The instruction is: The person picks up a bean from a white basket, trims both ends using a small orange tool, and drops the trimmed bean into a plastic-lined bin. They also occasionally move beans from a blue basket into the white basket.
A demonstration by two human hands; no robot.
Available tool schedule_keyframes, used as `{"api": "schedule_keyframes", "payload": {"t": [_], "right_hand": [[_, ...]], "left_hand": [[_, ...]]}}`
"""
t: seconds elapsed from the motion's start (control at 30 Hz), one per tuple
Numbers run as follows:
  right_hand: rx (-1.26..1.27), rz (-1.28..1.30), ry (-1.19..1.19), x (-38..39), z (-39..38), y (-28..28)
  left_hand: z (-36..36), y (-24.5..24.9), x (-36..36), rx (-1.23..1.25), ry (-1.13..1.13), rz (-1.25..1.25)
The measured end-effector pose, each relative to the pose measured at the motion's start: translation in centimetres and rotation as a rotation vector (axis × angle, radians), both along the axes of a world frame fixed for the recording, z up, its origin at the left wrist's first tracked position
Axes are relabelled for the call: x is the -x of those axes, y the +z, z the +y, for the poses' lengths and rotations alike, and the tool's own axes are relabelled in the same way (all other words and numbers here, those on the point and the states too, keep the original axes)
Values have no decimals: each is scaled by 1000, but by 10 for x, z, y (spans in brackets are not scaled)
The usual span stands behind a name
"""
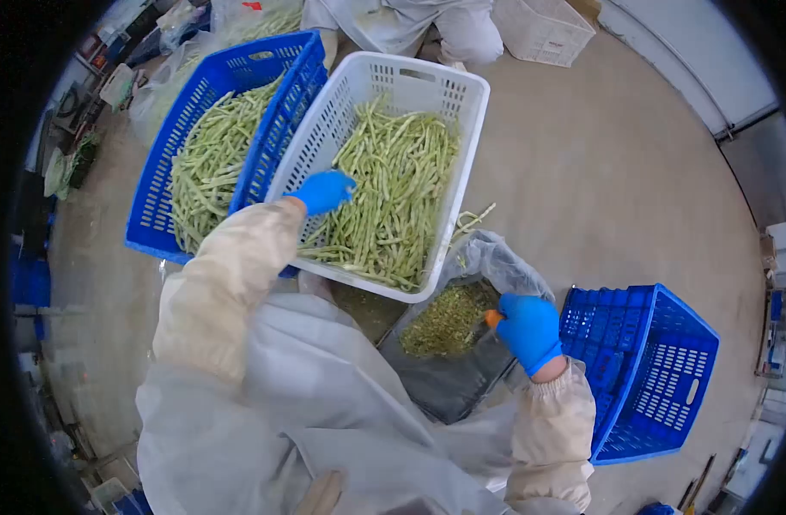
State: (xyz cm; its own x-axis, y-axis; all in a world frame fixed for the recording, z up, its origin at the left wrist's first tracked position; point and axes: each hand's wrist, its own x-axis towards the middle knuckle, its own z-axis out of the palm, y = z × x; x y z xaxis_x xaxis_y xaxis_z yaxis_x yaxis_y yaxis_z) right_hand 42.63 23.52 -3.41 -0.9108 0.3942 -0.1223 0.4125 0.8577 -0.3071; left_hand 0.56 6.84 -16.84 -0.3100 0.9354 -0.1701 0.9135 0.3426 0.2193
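My left hand (pixel 324 191), in a blue glove, is over the left side of a white crate (pixel 470 99), close above the long green beans (pixel 393 184) heaped there. Its fingers are drawn together, and I cannot tell what is in them. My right hand (pixel 528 330), also gloved in blue, is closed around a small orange object (pixel 493 318), most of it hidden by the fingers. Below and beside that hand lies a pile of green bean trimmings (pixel 449 322) in a dark container lined with a clear plastic bag (pixel 496 257).
A blue crate (pixel 139 219) of more beans stands against the white crate's left side. On the right are stacked blue crates (pixel 642 378). Another person (pixel 466 34) in white clothing sits at the top, near a second white crate (pixel 547 34). Plastic bags lie at the upper left.
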Motion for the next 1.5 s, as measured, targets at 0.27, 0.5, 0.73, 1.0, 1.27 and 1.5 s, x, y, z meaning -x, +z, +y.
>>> {"api": "schedule_keyframes", "payload": {"t": [0.27, 0.5, 0.73, 1.0, 1.27, 1.5], "right_hand": [[-23, 87, 70, 23, -5, 11], [-11, 138, 75, 22, -4, 10], [339, 530, -128, 38, -4, 7], [480, 782, -24, 47, -17, 10], [693, 834, -186, 49, -6, -3], [1145, 1015, -329, 50, -16, 11]], "left_hand": [[35, -172, -69, 334, -454, 192], [57, -129, -65, 1, -661, 237], [75, 89, -137, -469, -393, 62], [33, 166, -223, -576, -189, 243], [53, 147, -235, -762, -103, 75], [60, 149, -236, -692, 275, -1348]]}}
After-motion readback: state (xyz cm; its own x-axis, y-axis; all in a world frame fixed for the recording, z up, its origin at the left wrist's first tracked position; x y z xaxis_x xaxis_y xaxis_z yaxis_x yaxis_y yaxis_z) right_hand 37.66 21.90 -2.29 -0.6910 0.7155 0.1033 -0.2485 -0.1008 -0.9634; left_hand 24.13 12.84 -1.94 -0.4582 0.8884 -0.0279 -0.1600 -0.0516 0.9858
